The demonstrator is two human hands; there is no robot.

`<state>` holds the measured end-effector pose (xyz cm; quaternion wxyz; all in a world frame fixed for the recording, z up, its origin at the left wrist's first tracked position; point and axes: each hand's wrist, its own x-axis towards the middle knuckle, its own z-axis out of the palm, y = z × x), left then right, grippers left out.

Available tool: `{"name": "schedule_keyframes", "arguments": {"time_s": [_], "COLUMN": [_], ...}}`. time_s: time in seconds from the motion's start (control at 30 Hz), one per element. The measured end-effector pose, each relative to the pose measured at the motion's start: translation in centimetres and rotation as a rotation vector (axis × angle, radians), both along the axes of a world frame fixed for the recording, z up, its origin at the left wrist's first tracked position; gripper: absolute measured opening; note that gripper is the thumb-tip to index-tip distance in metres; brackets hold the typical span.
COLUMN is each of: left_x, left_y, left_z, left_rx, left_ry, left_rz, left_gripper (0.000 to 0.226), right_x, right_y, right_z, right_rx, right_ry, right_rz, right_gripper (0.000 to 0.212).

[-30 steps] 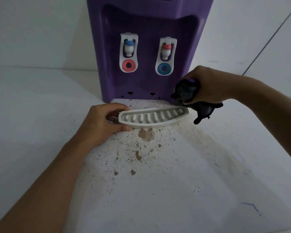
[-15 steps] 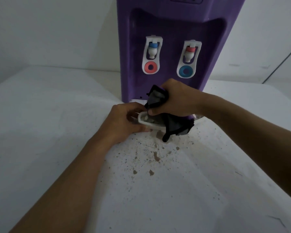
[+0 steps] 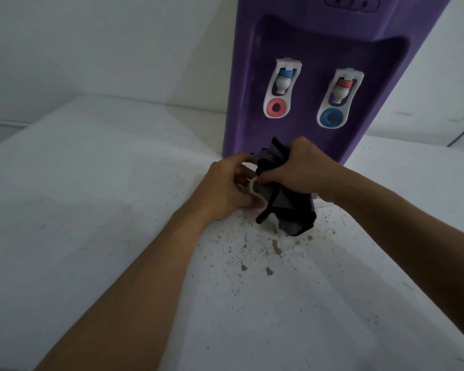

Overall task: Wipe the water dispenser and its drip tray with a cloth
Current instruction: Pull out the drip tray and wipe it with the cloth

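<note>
Just beside the left hand (image 3: pixel 227 187) gripping the drip tray (image 3: pixel 252 189), the right hand (image 3: pixel 296 171) is clutching the cloth (image 3: pixel 287 210) against it.

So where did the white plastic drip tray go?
The white plastic drip tray is at the middle of the head view, below the purple water dispenser, gripped by the left hand and mostly covered by the dark cloth.

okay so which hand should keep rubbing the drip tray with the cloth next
Right. The right hand already grips the dark cloth against the drip tray, while the left hand holds the tray's end steady.
</note>
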<state>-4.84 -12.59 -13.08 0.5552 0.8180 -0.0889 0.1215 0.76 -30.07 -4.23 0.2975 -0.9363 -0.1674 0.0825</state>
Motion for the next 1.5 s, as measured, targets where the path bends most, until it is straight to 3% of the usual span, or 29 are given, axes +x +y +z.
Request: {"name": "schedule_keyframes", "arguments": {"time_s": [0.23, 0.4, 0.6, 0.7, 0.83, 0.93, 1.13, 1.5], "left_x": [-0.2, -0.5, -0.7, -0.5, -0.2, -0.1, -0.1, 0.0], "left_y": [-0.1, -0.2, -0.2, -0.1, -0.1, 0.1, -0.1, 0.0], "left_z": [0.4, 0.7, 0.7, 0.5, 0.2, 0.0, -0.1, -0.1], "left_rx": [-0.007, -0.009, -0.007, -0.013, -0.004, -0.005, -0.049, -0.004], "left_ry": [0.007, -0.001, -0.037, -0.044, -0.044, -0.042, -0.024, -0.034], "left_rz": [-0.004, -0.001, -0.007, -0.006, -0.025, -0.033, -0.060, -0.060], "left_gripper": [0.072, 0.069, 0.068, 0.069, 0.071, 0.069, 0.063, 0.057], "right_x": [-1.1, -1.9, -1.6, -1.9, -2.2, -1.3, 0.6, 4.3], "right_y": [0.7, 1.3, 1.3, 1.1, 0.8, 0.7, -2.0, -11.9], "right_z": [-0.4, -0.8, -0.9, -1.6, -2.3, -1.3, 0.4, 1.4], "right_rx": [-0.120, -0.165, -0.111, -0.051, 0.035, -0.052, -0.233, -0.343], "right_ry": [-0.235, -0.357, -0.193, -0.224, -0.211, -0.142, -0.144, -0.102], "right_rz": [-0.016, 0.037, -0.009, -0.011, 0.007, 0.073, 0.092, -0.144], "right_gripper": [0.051, 0.032, 0.046, 0.033, 0.038, 0.032, 0.057, 0.055]}}
